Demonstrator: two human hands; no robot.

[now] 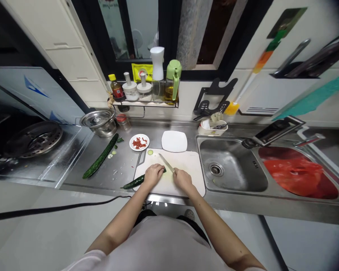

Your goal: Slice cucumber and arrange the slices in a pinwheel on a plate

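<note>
My left hand (153, 176) is closed over a dark green cucumber (134, 183) that lies across the white cutting board (183, 188). The cucumber's stem end sticks out past the board's left edge, and its other end just shows beyond my fingertips. In my right hand (183, 179) is a kitchen knife (166, 163), gripped by the handle, its blade slanting up and left close to the cucumber's end. One pale cucumber slice (150, 152) rests near the board's top left corner. Whether the blade touches the cucumber I cannot tell.
A white square plate (174, 141) and a small plate of chopped red pieces (139, 142) sit behind the board. Another cucumber (101, 156) lies left, near a lidded steel pot (100, 122). At right is the sink (234, 165), with a red bag (293, 173) in its second basin.
</note>
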